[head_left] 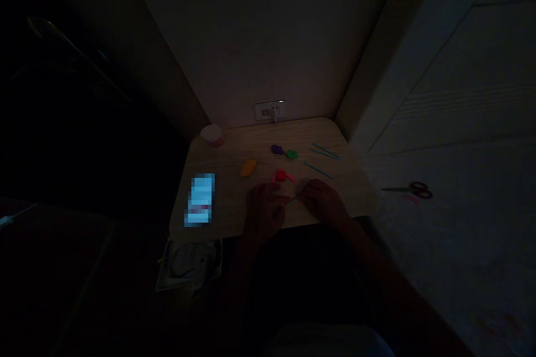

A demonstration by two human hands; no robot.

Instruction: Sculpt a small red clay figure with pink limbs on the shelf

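Observation:
The light is dim. My left hand point(263, 211) and my right hand point(322, 202) sit close together at the near edge of a small wooden table point(209, 223). A thin pink stick point(290, 199) runs between them, its ends hidden in my fingers. Just beyond my hands lies a red clay lump with pink strips point(281, 175). Farther back are a purple clay piece point(277, 149) and a green clay piece point(292, 154). An orange clay piece point(248, 167) lies to the left, and several thin blue sticks point(322, 153) lie to the right.
A phone with a lit, blurred screen point(200, 199) lies at the table's left. A white cup point(211, 135) stands in the far left corner, below a wall socket point(269, 110). Scissors point(412, 190) lie on a pale surface beyond the right edge.

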